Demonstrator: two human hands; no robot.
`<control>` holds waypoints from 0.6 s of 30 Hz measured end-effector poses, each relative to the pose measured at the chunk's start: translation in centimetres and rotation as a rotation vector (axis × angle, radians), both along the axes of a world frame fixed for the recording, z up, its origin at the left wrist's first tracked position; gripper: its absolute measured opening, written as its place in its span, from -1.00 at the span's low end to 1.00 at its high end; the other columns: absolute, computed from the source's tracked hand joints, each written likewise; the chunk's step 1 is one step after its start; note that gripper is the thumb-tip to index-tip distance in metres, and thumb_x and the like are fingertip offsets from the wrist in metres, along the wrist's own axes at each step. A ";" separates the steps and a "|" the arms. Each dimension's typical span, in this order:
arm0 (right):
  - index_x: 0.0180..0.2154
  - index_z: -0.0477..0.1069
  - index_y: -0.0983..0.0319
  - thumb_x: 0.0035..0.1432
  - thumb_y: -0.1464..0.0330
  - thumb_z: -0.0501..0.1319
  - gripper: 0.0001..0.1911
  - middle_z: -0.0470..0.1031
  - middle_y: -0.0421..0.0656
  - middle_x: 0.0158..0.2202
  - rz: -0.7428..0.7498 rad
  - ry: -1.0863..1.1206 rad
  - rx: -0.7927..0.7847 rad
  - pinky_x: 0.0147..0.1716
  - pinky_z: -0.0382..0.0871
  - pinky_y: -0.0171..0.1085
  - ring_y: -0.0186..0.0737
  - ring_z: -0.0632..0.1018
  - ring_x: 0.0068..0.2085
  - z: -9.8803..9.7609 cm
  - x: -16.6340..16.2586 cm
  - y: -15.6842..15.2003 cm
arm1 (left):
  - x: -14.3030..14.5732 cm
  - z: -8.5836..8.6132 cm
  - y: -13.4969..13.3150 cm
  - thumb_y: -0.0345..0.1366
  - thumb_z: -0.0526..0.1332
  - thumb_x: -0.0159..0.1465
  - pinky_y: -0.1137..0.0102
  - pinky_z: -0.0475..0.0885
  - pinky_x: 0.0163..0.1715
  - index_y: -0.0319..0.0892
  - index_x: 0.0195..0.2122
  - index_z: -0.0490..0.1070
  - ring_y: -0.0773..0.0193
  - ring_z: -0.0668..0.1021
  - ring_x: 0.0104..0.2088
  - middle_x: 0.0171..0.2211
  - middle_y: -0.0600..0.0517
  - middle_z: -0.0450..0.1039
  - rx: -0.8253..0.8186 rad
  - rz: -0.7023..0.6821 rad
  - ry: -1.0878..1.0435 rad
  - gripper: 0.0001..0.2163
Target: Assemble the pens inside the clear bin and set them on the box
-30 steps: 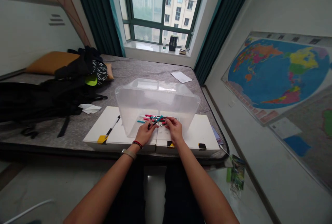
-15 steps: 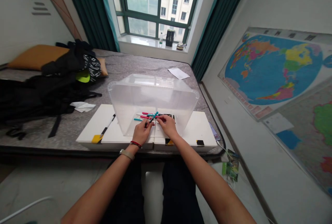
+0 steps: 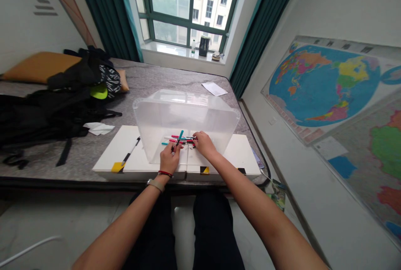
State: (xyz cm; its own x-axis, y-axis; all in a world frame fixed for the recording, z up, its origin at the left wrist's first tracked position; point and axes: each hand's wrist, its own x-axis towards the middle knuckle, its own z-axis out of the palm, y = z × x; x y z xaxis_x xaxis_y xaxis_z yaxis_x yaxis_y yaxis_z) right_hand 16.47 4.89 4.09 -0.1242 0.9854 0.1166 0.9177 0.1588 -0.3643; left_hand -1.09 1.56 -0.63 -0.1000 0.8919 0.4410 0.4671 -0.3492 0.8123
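Observation:
A clear plastic bin (image 3: pixel 188 113) lies on its side with its mouth facing me, resting on white flat boxes (image 3: pixel 115 149). Inside it is a loose pile of pens (image 3: pixel 180 137) with red, teal and dark parts. My left hand (image 3: pixel 170 157), at the bin's mouth, is closed around a teal-ended pen (image 3: pixel 181 135) that points up. Farther right, my right hand (image 3: pixel 205 145) reaches into the bin with its fingertips pinched at the dark end of a pen in the pile; the fingers partly cover it. A black-and-white pen (image 3: pixel 130 152) lies outside the bin, on the left.
Yellow and black tape patches (image 3: pixel 117 167) mark the front edge of the boxes. A black backpack (image 3: pixel 62 107) and crumpled paper (image 3: pixel 98 128) lie to the left on the grey bed surface (image 3: pixel 163 76). A white sheet (image 3: pixel 214 89) lies behind the bin.
My right hand has moved away from my left hand, a little right and farther in toward the pens. The pen in my left hand has tilted more upright.

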 end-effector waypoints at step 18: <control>-0.17 0.55 0.19 0.18 0.48 0.16 -0.76 0.52 -0.04 -0.12 0.399 -0.432 -0.160 -0.21 0.29 -0.34 -0.15 0.52 -0.11 3.5 -1.8 1.7 | -0.2 -0.7 0.2 -0.17 0.14 0.32 0.46 0.19 -0.48 -0.12 -0.47 0.18 0.38 0.33 -0.55 -0.57 0.16 0.22 0.058 0.037 0.027 -0.74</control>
State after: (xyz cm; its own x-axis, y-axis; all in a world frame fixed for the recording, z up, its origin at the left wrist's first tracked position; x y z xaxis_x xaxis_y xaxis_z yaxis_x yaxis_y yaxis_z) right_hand 14.68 6.63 7.54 -0.4908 0.8541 -0.1720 0.8686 0.4951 -0.0201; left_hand -1.32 1.71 -1.36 -0.1200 0.8605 0.4951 0.5016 -0.3778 0.7782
